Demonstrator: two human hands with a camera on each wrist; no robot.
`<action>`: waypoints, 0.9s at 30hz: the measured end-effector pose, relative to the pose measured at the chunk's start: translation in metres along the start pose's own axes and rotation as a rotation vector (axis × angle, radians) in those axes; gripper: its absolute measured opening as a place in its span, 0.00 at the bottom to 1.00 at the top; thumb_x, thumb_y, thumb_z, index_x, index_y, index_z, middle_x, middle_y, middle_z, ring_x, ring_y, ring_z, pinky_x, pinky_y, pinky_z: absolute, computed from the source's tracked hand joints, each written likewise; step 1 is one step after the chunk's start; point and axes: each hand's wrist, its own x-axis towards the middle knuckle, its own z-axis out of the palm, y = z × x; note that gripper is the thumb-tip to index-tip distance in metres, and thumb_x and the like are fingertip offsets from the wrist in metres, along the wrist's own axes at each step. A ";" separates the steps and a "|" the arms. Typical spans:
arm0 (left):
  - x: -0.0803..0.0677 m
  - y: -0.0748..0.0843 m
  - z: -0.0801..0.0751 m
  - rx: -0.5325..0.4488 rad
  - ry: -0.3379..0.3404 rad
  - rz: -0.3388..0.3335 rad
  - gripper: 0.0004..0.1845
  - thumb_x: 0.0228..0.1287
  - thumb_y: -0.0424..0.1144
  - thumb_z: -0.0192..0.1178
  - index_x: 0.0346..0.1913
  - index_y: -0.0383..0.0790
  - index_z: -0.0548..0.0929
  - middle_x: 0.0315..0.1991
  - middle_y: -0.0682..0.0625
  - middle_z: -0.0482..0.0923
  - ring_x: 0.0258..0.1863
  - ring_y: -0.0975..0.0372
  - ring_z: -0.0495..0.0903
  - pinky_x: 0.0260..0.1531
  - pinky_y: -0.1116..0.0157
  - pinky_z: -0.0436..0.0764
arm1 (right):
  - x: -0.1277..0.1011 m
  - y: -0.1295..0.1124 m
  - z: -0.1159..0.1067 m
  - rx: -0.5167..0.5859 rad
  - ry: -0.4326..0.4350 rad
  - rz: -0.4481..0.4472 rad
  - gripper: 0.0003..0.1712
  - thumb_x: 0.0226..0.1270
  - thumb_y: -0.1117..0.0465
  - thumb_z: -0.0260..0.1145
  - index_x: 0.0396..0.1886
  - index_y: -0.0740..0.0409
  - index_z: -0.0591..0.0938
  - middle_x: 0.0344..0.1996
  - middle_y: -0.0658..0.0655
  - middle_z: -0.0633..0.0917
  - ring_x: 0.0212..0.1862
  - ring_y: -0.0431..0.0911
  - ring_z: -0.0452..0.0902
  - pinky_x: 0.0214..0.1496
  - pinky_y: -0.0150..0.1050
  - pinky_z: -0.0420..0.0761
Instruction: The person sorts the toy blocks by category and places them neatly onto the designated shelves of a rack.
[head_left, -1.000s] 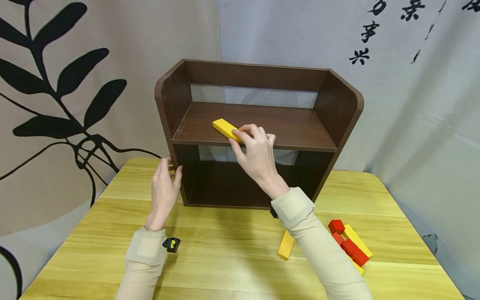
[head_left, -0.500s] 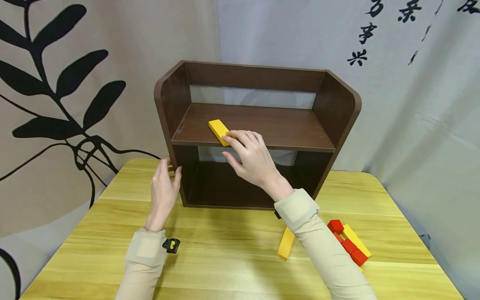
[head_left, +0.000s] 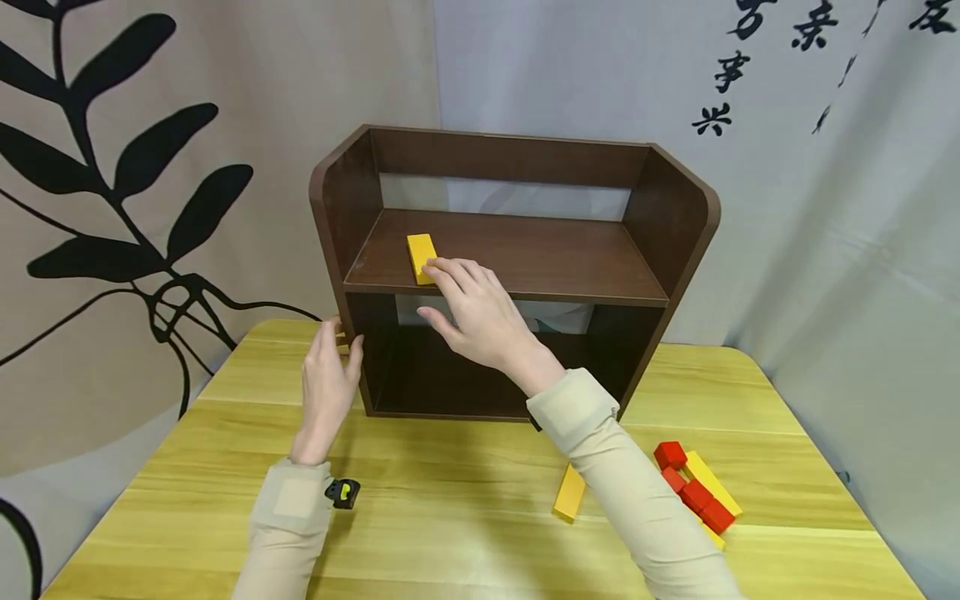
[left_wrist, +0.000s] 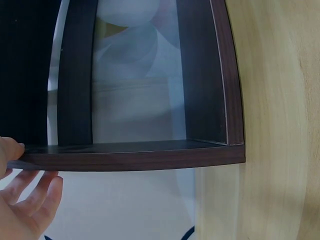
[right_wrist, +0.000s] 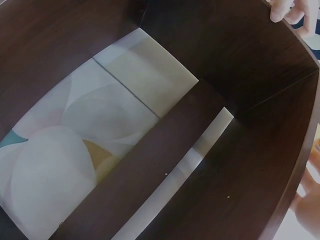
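Yellow block point(head_left: 421, 257) on the brown shelf unit point(head_left: 525, 252) – right fingertips at its near end.
Block lies on the upper board, its near end by the front edge, left of the middle toward the front left corner. Right hand point(head_left: 483, 318): fingers extended, thumb held apart below the board's edge, no pinch. Left hand point(head_left: 327, 387) grips the unit's left side panel, thumb on one face, fingers on the other. Unit stands toward the back edge of the tabletop point(head_left: 435, 508). Right of centre, a second yellow block point(head_left: 569, 493) lies partly behind the right sleeve point(head_left: 637, 492). Toward the right edge – a cluster of red blocks point(head_left: 697, 497), a long yellow block point(head_left: 713, 483) along their right side.
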 end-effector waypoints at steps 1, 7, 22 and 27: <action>0.000 0.000 0.000 -0.002 -0.001 -0.001 0.15 0.66 0.33 0.57 0.51 0.27 0.73 0.44 0.32 0.78 0.36 0.41 0.81 0.28 0.49 0.81 | 0.001 -0.001 0.000 -0.002 -0.009 0.002 0.27 0.71 0.48 0.55 0.63 0.58 0.72 0.64 0.56 0.73 0.65 0.51 0.67 0.66 0.47 0.67; 0.000 0.000 0.001 -0.010 0.001 -0.008 0.15 0.66 0.33 0.58 0.51 0.28 0.73 0.45 0.32 0.78 0.39 0.40 0.81 0.31 0.48 0.80 | 0.007 -0.006 0.000 -0.025 -0.072 0.012 0.29 0.72 0.46 0.53 0.66 0.55 0.70 0.67 0.55 0.70 0.68 0.51 0.64 0.68 0.47 0.66; 0.000 0.000 0.000 -0.002 -0.003 -0.018 0.16 0.65 0.33 0.58 0.52 0.28 0.72 0.45 0.32 0.78 0.36 0.40 0.81 0.29 0.49 0.81 | 0.017 -0.013 0.002 -0.066 -0.201 0.056 0.32 0.74 0.42 0.48 0.72 0.51 0.62 0.71 0.54 0.64 0.72 0.48 0.60 0.71 0.44 0.62; -0.001 0.000 0.000 -0.003 0.003 -0.010 0.16 0.65 0.33 0.58 0.52 0.28 0.72 0.45 0.32 0.78 0.37 0.40 0.81 0.29 0.48 0.80 | 0.015 -0.012 0.001 -0.065 -0.202 0.042 0.32 0.74 0.44 0.48 0.72 0.53 0.62 0.72 0.54 0.63 0.72 0.48 0.60 0.72 0.44 0.61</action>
